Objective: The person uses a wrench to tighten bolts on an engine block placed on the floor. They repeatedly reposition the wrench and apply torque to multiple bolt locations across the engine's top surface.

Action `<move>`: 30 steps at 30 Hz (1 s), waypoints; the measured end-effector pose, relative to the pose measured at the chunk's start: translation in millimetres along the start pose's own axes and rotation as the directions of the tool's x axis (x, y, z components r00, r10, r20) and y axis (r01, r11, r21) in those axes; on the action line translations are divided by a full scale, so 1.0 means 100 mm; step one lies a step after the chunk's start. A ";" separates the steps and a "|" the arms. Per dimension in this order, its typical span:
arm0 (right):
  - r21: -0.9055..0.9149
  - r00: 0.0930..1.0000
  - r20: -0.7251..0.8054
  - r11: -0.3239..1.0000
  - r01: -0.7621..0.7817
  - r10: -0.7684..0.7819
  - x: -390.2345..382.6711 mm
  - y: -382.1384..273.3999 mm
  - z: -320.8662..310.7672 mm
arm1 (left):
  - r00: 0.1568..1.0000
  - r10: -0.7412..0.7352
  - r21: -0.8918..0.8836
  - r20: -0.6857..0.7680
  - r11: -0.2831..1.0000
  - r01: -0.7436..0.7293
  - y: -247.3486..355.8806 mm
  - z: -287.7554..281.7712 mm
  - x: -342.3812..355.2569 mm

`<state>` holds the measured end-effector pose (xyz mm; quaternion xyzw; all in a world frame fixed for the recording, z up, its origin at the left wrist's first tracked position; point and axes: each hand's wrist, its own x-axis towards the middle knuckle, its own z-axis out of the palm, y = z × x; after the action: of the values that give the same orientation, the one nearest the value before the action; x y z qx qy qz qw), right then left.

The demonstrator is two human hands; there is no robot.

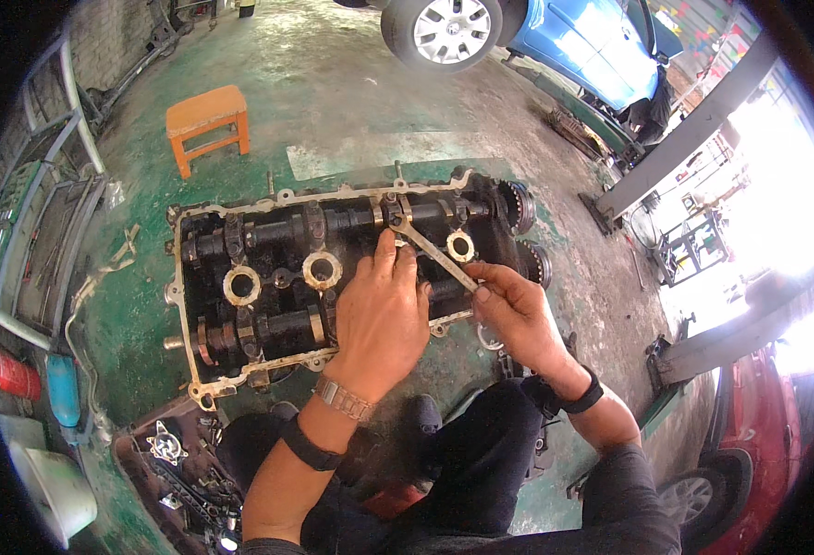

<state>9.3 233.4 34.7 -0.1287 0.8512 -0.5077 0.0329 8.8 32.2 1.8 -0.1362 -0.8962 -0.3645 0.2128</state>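
Note:
A cylinder head (282, 366) with exposed camshafts lies on a low support in front of me. My right hand (518, 313) is closed around the lower end of a combination wrench (439, 259), which slants up and left. Its far end sits on a bolt at a camshaft cap (394, 205) in the upper row. My left hand (381, 310) reaches over the cylinder head, with the index and middle fingers stretched out at the wrench's far end. The index fingertip appears to touch it; the left thumb is partly hidden.
An orange stool (206, 118) stands beyond the cylinder head. At lower left, a tray (139, 462) holds loose engine parts. A blue car (582, 46) is at the back, a red car (765, 444) at right, and grey lift posts (684, 139) rise between them.

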 end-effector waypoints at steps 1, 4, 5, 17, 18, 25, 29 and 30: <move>0.053 0.998 -0.032 0.997 -0.054 0.056 -0.01 0.02 0.01 | 1.000 0.003 0.005 -0.006 1.000 -0.003 0.00 0.00 0.00; 0.183 0.987 -0.040 0.973 -0.143 0.153 -0.07 0.05 0.01 | 1.000 -0.001 0.007 -0.005 1.000 0.001 0.00 0.00 0.00; 0.225 0.983 -0.043 0.960 -0.163 0.177 -0.08 0.06 0.03 | 1.000 -0.007 0.005 -0.004 1.000 0.007 0.00 0.00 -0.01; 0.343 0.968 0.085 0.905 -0.252 0.237 -0.09 0.04 0.17 | 0.999 0.037 0.046 -0.026 0.998 -0.036 -0.02 0.02 0.00; 0.346 0.968 0.087 0.904 -0.251 0.236 -0.09 0.04 0.18 | 0.999 0.025 0.038 -0.022 0.999 -0.024 -0.02 0.02 0.00; 0.249 0.982 -0.046 0.954 -0.166 0.183 0.01 -0.01 0.01 | 1.000 0.005 -0.007 -0.022 1.000 -0.005 -0.01 0.02 -0.01; 0.159 0.986 -0.080 0.978 -0.135 0.149 0.13 -0.05 -0.15 | 1.000 0.008 0.005 -0.017 1.000 -0.008 -0.02 0.02 0.00; 0.114 0.987 -0.103 0.987 -0.109 0.121 0.18 -0.04 -0.18 | 1.000 0.007 0.009 -0.017 1.000 -0.007 -0.02 0.03 0.00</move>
<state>-11.0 242.1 48.2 -0.0492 0.8291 -0.5565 0.0226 7.3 32.6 -1.4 -0.1353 -0.8955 -0.3609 0.2226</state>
